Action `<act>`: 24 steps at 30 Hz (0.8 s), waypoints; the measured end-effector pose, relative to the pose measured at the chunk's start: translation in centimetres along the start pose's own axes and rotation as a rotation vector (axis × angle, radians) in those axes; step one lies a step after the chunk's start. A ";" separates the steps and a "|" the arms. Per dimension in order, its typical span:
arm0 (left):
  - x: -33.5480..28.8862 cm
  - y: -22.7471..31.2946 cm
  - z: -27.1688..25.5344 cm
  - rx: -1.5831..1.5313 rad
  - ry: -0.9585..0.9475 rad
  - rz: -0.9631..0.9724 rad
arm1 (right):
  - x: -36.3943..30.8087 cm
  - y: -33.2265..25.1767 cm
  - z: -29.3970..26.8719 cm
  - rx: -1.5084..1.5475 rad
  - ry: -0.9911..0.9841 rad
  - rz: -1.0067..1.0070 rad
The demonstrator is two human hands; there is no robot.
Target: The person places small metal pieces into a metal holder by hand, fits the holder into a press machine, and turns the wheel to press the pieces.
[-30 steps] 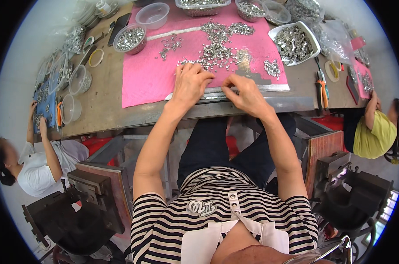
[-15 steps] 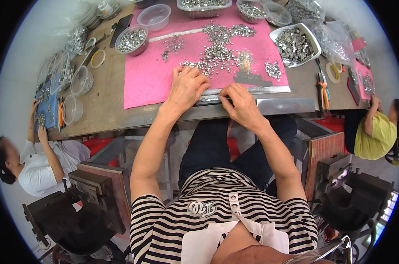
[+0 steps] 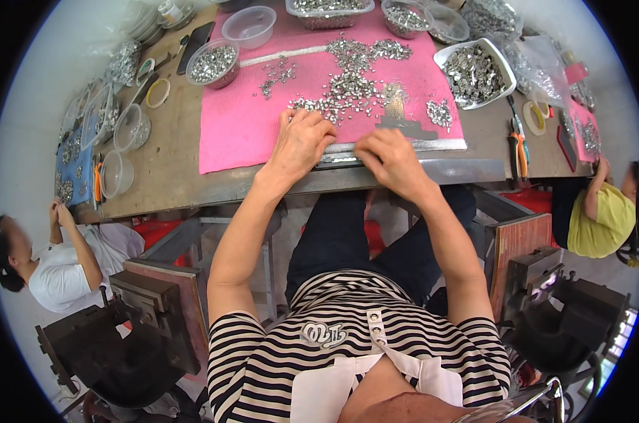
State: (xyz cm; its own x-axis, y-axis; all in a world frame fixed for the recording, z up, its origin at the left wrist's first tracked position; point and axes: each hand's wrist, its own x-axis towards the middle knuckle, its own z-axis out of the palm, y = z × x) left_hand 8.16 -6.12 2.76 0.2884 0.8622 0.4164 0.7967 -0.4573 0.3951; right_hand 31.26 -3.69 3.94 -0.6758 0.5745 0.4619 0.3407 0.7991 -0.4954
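Note:
Small shiny metal pieces [image 3: 351,84] lie scattered in a loose heap on a pink mat [image 3: 242,134]. My left hand [image 3: 304,141] rests at the heap's near edge, its fingers bent down and closed, fingertips mostly hidden. Near the mat's front edge, my right hand [image 3: 391,158] is curled with the fingers drawn together; whatever it pinches is too small to make out. Between the hands, a narrow metal strip [image 3: 337,160] lies along the bench edge, partly covered by the right hand. Just beyond that hand is a flat grey metal plate [image 3: 408,129].
A round tub of metal pieces [image 3: 214,63] and an empty clear bowl [image 3: 249,27] stand at far left. A white tray of pieces [image 3: 478,70] sits right, near orange-handled pliers [image 3: 518,148]. Co-workers sit on both sides, one in white [image 3: 62,271], one in yellow-green [image 3: 601,218].
My right hand has shifted slightly right and away from the strip, its fingers curling in. My left hand has barely moved. The left co-worker's hands have come together off the blue mat.

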 end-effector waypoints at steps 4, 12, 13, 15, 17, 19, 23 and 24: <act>0.1 0.4 0.0 0.004 0.006 -0.004 | 3.4 2.7 1.0 -0.119 0.086 0.030; -0.8 3.9 0.4 -0.370 0.076 -0.128 | 5.1 4.7 2.9 -0.218 0.025 -0.002; -1.1 4.4 0.6 -0.380 0.087 -0.153 | 5.2 4.2 2.7 -0.192 0.039 0.008; -1.5 5.1 0.9 -0.407 0.102 -0.164 | 4.4 3.3 1.2 -0.115 0.036 0.041; -1.5 5.4 1.4 -0.436 0.118 -0.171 | 2.9 2.1 -0.4 -0.041 0.034 0.076; -1.6 5.5 1.9 -0.436 0.156 -0.111 | 1.1 1.1 -1.1 0.124 -0.016 0.196; -1.7 5.6 2.1 -0.420 0.148 -0.095 | -0.9 -0.2 -1.3 0.152 0.011 0.147; -1.7 5.6 2.3 -0.397 0.147 -0.091 | -1.0 -0.3 -1.2 0.152 0.011 0.148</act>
State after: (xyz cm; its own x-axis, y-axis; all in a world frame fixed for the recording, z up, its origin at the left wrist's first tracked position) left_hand 13.31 -9.67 2.38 0.1242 0.8759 0.4663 0.5414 -0.4536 0.7079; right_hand 32.63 -4.26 4.48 -0.6182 0.6862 0.3835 0.3324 0.6703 -0.6635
